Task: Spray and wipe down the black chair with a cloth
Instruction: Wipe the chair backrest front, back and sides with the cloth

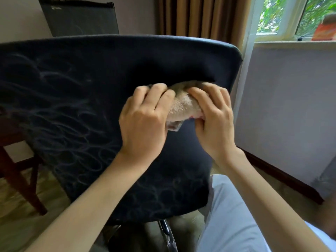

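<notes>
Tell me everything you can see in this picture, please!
black chair: one, black with faint swirly marks, middle and left
cloth: one, cream, bunched against the chair back, between the hands
dark panel: one, dark grey, top left by the wall
curtain: one, brown, top middle
window: one, white frame, top right
wooden furniture: one, dark brown, left edge
trouser leg: one, pale blue, bottom right
left hand: one, grips the cloth
right hand: one, grips the cloth

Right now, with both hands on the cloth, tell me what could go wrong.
The bunched beige terry cloth, gripped by the left hand and right hand, meets the black fabric chair back with little surface, so wiping may be patchy. Pale swirl streaks show on the fabric; rubbing may add more.
</notes>
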Demonstrator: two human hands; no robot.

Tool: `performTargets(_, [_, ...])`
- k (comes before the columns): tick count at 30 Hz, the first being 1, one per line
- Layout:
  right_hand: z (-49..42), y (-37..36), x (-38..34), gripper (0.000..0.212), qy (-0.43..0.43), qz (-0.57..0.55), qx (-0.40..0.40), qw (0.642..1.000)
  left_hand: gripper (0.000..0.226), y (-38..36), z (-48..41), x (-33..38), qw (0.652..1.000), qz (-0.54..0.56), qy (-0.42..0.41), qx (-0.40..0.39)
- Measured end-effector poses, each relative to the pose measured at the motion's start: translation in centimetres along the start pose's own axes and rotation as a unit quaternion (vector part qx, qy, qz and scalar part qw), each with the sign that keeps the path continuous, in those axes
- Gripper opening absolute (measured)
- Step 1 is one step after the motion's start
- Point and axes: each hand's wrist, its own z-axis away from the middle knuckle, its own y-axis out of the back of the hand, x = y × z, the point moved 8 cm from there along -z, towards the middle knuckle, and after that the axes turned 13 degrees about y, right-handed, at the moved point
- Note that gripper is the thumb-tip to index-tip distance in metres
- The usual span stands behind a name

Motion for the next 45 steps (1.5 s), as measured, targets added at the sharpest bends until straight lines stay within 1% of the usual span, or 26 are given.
performTargets(3, [2.1,-2.2,-0.5,0.045,0.003,0.004,-0.008,1.000,0.025,-1.8,2.6,-1.6,1.000,-0.001,-0.024,-0.010])
performTargets(5, [5.5,-4.1,-0.4,0.047,-0.012,-0.016,-0.032,0.999,0.024,-3.5,6.0,-2.5,0.999,0.008,-0.047,-0.026])
performTargets(8, [12.6,-7.3,-0.1,0.049,-0.050,-0.041,-0.107,0.992,0.025,-6.5,12.4,-3.3,0.993,0.011,-0.079,-0.092])
performTargets(11, [19.6,-10.0,-0.3,0.046,-0.082,-0.062,-0.178,0.979,0.026,-9.5,18.8,-3.6,0.983,0.004,-0.098,-0.157])
performTargets(13, [22.2,-10.9,-0.2,0.043,-0.101,-0.071,-0.199,0.972,0.024,-10.9,21.5,-3.7,0.977,0.007,-0.099,-0.189])
performTargets(15, [22.9,-11.3,-0.1,0.040,-0.113,-0.090,-0.215,0.966,0.024,-11.7,22.3,-3.6,0.973,0.011,-0.086,-0.215])
performTargets(17, [22.6,-10.9,0.1,0.038,-0.101,-0.095,-0.227,0.964,0.025,-11.5,21.8,-3.3,0.969,0.009,-0.067,-0.239])
performTargets(18, [22.0,-10.3,0.3,0.039,-0.093,-0.096,-0.221,0.966,0.027,-11.1,21.0,-2.8,0.968,0.016,-0.056,-0.244])
performTargets(20, [19.8,-7.8,1.0,0.042,-0.091,-0.100,-0.168,0.977,0.026,-9.2,17.8,-1.0,0.974,0.037,-0.039,-0.220])
performTargets(22, [15.9,-4.1,2.7,0.044,-0.087,-0.080,-0.089,0.989,0.024,-7.0,12.7,1.6,0.984,0.050,-0.032,-0.171])
performTargets(24, [11.0,-0.7,4.5,0.038,-0.067,-0.052,-0.044,0.995,0.020,-5.3,7.5,4.2,0.991,0.038,-0.036,-0.123])
performTargets(26, [6.3,1.4,6.2,0.029,-0.049,-0.036,-0.034,0.998,0.016,-4.6,3.4,5.7,0.996,0.022,-0.038,-0.079])
performTargets(29, [2.6,2.0,7.4,0.039,-0.018,-0.027,-0.068,0.997,0.018,-5.3,0.4,6.0,0.998,0.011,-0.030,-0.061])
performTargets(31, [2.9,1.4,7.5,0.040,-0.012,-0.027,-0.073,0.997,0.016,-6.3,0.9,5.8,0.997,0.011,-0.043,-0.062])
performTargets(34, [6.1,-0.3,8.2,0.041,-0.047,-0.054,-0.063,0.995,0.015,-8.1,3.9,5.3,0.996,0.025,-0.072,-0.055])
performTargets(37, [11.4,-3.1,9.1,0.040,-0.086,-0.077,-0.078,0.990,0.016,-10.6,8.1,4.8,0.992,0.028,-0.087,-0.084])
performTargets(39, [15.3,-5.0,9.5,0.053,-0.107,-0.086,-0.093,0.986,0.017,-12.1,11.2,4.6,0.989,0.026,-0.100,-0.103])
performTargets(41, [18.4,-6.3,9.8,0.058,-0.131,-0.102,-0.102,0.981,0.017,-13.5,13.9,4.4,0.987,0.020,-0.107,-0.122])
performTargets(45, [22.9,-7.9,9.8,0.055,-0.173,-0.128,-0.142,0.966,0.014,-15.9,18.7,4.3,0.980,0.017,-0.106,-0.168])
